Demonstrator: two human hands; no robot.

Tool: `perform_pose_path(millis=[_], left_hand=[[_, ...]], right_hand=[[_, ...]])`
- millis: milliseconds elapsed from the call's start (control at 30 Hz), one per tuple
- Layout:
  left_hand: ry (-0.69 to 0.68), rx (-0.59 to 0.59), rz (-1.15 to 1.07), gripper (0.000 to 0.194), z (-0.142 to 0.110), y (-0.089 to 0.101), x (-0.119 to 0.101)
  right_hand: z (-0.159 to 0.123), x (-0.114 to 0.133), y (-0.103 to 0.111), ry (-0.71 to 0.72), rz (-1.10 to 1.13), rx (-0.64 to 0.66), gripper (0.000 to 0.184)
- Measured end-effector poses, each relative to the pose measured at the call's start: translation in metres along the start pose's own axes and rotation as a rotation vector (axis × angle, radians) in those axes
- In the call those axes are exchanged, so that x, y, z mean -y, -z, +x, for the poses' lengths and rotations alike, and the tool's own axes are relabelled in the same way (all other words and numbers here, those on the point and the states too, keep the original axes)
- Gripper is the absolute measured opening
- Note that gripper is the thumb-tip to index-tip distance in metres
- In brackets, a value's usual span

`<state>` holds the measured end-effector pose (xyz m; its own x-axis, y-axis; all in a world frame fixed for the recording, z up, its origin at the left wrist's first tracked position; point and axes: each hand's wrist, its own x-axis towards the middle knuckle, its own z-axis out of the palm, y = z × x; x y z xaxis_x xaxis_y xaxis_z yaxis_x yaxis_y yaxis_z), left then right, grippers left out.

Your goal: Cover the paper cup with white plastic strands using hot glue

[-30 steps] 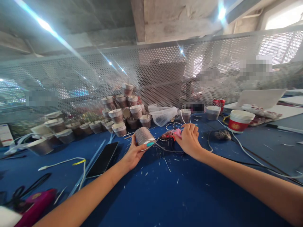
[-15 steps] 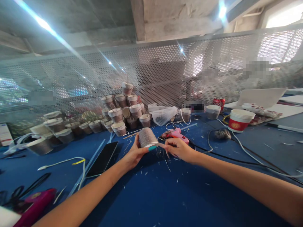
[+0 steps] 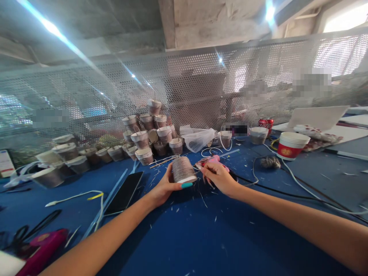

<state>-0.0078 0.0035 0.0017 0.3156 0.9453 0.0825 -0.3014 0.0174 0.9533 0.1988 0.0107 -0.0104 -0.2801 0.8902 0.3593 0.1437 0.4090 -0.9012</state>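
Note:
My left hand is closed around a cup wrapped in grey-brown yarn, held above the blue table. The cup is tilted, its white rim turned down and toward my right hand. The left thumb, with a long turquoise nail, presses near that rim. Just right of the cup, my right hand has thumb and fingertips pinched together. Whatever lies between those fingertips is too thin to make out. Directly behind the right hand lies a pink glue gun, partly hidden by it.
Many wrapped cups are stacked at the back left, before a perforated metal screen. A black phone lies left of my hands. On the right are a yarn ball, stacked red-and-white paper cups and trailing cables. Scraps litter the blue tabletop.
The wrapped cup has shifted slightly right and rolled so its rim faces further downward. My right hand's fingertips have risen a little, and the pink glue gun is more covered.

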Motion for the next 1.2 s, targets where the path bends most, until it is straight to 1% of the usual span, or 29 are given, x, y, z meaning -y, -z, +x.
perform_pose_path(millis=[200, 333, 533, 600, 767, 867, 967, 1100, 1200], left_hand=[[0.011, -0.016, 0.004, 0.082, 0.001, 0.002, 0.001], [0.023, -0.004, -0.008, 0.08, 0.0, 0.002, 0.0], [0.033, 0.036, -0.01, 0.075, 0.0, 0.004, 0.001], [0.051, 0.038, -0.01, 0.076, 0.0, 0.005, 0.002], [0.092, 0.066, 0.001, 0.075, 0.0, 0.004, 0.003], [0.107, 0.07, 0.024, 0.074, 0.0, 0.003, 0.003], [0.11, 0.064, 0.028, 0.074, 0.0, 0.002, 0.003], [0.074, 0.093, 0.028, 0.075, 0.0, 0.004, 0.004], [0.057, 0.12, 0.029, 0.079, 0.0, 0.006, 0.006]], right_hand=[[-0.002, -0.003, -0.001, 0.006, -0.045, 0.036, 0.048], [-0.004, -0.001, -0.001, 0.003, -0.061, 0.043, 0.049], [-0.007, 0.002, -0.001, 0.066, -0.137, 0.041, 0.044], [-0.007, 0.002, -0.001, 0.097, -0.199, 0.032, 0.04], [-0.009, 0.001, -0.002, 0.188, -0.433, -0.017, 0.032], [-0.01, 0.001, -0.003, 0.219, -0.5, -0.014, 0.029], [-0.011, 0.001, -0.003, 0.241, -0.506, -0.033, 0.029], [-0.012, 0.002, -0.003, 0.277, -0.484, -0.06, 0.032], [-0.012, 0.002, -0.004, 0.3, -0.485, -0.054, 0.031]])
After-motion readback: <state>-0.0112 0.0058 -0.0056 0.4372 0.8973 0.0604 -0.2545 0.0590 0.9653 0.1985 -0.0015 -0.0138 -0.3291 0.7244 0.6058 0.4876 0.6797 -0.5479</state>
